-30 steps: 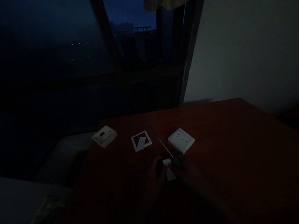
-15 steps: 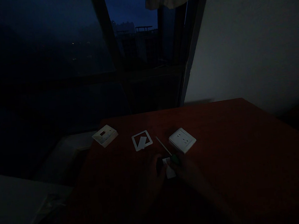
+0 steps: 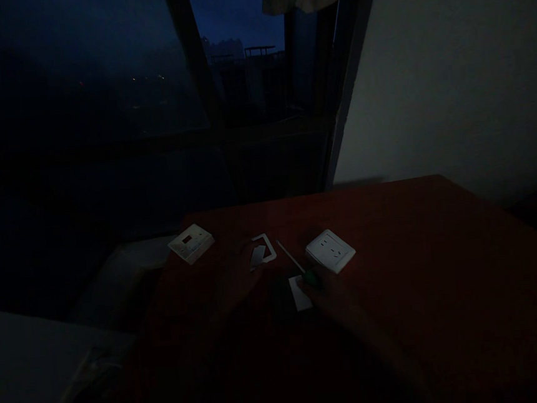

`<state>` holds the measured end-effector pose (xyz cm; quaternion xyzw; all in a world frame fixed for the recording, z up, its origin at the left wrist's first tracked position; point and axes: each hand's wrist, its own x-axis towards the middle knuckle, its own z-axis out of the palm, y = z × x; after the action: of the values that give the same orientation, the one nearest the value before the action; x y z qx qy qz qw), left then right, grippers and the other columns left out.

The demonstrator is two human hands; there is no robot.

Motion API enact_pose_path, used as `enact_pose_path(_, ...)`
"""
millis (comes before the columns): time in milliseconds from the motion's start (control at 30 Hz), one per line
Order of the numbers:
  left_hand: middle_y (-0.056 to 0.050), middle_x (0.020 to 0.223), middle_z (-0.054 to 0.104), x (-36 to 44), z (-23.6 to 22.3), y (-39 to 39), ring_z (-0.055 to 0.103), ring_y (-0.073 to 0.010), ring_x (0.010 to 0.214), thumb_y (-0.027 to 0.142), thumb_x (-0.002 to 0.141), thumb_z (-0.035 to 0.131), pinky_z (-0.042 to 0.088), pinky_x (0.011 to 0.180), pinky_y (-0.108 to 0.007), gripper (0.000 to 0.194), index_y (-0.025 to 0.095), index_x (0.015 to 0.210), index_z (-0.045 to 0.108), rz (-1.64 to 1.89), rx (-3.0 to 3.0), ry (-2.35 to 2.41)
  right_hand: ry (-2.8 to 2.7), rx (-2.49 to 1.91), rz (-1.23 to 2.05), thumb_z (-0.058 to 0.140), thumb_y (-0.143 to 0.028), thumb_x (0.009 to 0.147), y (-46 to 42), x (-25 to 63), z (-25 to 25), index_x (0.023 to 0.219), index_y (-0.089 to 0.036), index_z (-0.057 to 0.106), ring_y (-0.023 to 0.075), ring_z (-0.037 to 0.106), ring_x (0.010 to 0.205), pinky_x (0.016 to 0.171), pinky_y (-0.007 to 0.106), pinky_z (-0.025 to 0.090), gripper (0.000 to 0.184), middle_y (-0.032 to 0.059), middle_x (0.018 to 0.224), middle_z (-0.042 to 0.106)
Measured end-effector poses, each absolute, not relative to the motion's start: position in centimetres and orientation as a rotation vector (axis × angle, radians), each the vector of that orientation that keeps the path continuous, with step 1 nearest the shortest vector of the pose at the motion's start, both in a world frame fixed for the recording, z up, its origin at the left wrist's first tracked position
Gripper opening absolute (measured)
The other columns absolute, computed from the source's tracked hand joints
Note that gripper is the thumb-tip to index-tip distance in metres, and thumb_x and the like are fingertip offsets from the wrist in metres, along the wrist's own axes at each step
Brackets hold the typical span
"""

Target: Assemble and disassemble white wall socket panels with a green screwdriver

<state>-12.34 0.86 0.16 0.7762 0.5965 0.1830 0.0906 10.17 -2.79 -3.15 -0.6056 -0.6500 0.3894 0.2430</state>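
Note:
The picture is very dark. My right hand (image 3: 330,293) is closed around the green handle of a screwdriver (image 3: 292,256), whose shaft points up and to the left. Its fingers also touch a white switch piece (image 3: 300,294) with a dark part around it, low on the table. My left hand (image 3: 239,270) reaches over the left side of a white square frame (image 3: 268,242), fingers and thumb apart. Inside that frame lies a small white plate (image 3: 257,256), right by the left fingertips. Dimness hides most of both hands' details.
A white wall socket (image 3: 331,250) lies right of the screwdriver on the reddish table (image 3: 418,245). At the far left table edge is a white box-like panel (image 3: 191,243) with a cutout. Behind stand a window and a pale wall (image 3: 451,85).
My left hand has let go of the white switch piece and moved up and left to the square frame. The right hand stays with the screwdriver; the piece is tilted slightly differently.

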Motion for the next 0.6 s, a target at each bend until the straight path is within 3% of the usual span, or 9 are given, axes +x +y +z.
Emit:
enact_pose_path(133,-0.007,0.133,0.053,-13.1,-0.3,2.7,0.046,-0.0268,0.124,0.021,0.077,0.065,0.034,0.105,-0.042,0.048,0.023,0.123,0.054,0.41,2.372,1.644,-1.767,-1.686,1.058,0.052,-0.039,0.084,-2.8,10.2,-3.3,0.095,-0.016,0.064,0.0219,0.063,0.079,0.066,0.03,0.046,0.028,0.0093,0.09,0.068)
enact_pose_path(267,-0.004,0.136,0.052,-13.2,-1.0,3.3,0.047,-0.0242,0.124,0.023,0.078,0.066,0.034,0.105,-0.038,0.051,0.027,0.127,0.052,0.372,2.371,1.572,-1.755,-1.697,1.062,0.051,-0.039,0.084,-2.9,10.2,-3.3,0.095,-0.018,0.063,0.0205,0.063,0.079,0.066,0.029,0.046,0.026,0.0073,0.088,0.068)
enact_pose_path(467,-0.008,0.133,0.052,-12.9,-0.2,2.9,0.046,-0.0305,0.122,0.04,0.073,0.073,0.034,0.103,-0.044,0.057,0.025,0.124,0.055,0.398,2.348,1.654,-1.747,-1.705,1.062,0.052,-0.038,0.084,-3.0,10.2,-3.3,0.095,-0.016,0.062,0.0202,0.062,0.075,0.062,0.029,0.045,0.027,0.0078,0.087,0.068)
enact_pose_path(600,-0.008,0.13,0.051,-11.4,0.6,-0.2,0.045,-0.0289,0.121,0.045,0.072,0.074,0.038,0.1,-0.041,0.061,0.024,0.125,0.053,0.491,2.337,1.569,-1.756,-1.684,1.052,0.051,-0.038,0.084,-3.1,10.2,-3.4,0.093,-0.016,0.062,0.0186,0.061,0.073,0.061,0.027,0.044,0.026,0.0059,0.084,0.067)
